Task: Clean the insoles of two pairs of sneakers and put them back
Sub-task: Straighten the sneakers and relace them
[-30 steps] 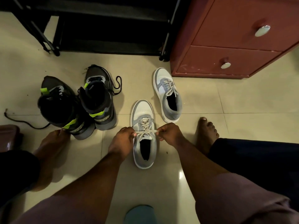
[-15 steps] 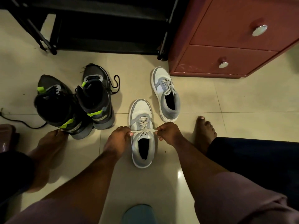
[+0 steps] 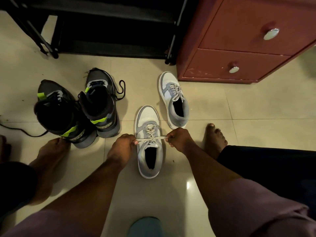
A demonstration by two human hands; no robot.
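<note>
1. The near grey-and-white sneaker (image 3: 149, 142) stood on the tiled floor (image 3: 248, 106), toe pointing away from the person, between the two forearms.
2. The left hand (image 3: 122, 147) pinched one end of the lace (image 3: 150, 138); the right hand (image 3: 177, 139) pinched the other. Both hands were closed on it, with the lace drawn taut across the tongue.
3. Its mate, the far grey-and-white sneaker (image 3: 174, 100), lay apart, nearer the red-brown drawer cabinet (image 3: 239, 48).
4. The pair of dark high-top sneakers (image 3: 77, 110) with lime tabs stood together to the left, laces loose.
5. Handling judgement: the sneaker looked light, with a soft, pliable collar and a stiffer sole. The flat lace should grip well between fingertips. An insole is probably thin and flexible; it would best be taken at the heel edge through the opening, with the sole steadied.
6. No insole was visible outside any shoe; the openings were too dark to inspect.
7. Markings: a small dark label showed on the near sneaker's tongue; its lettering was not legible. No other writing was readable.
</note>
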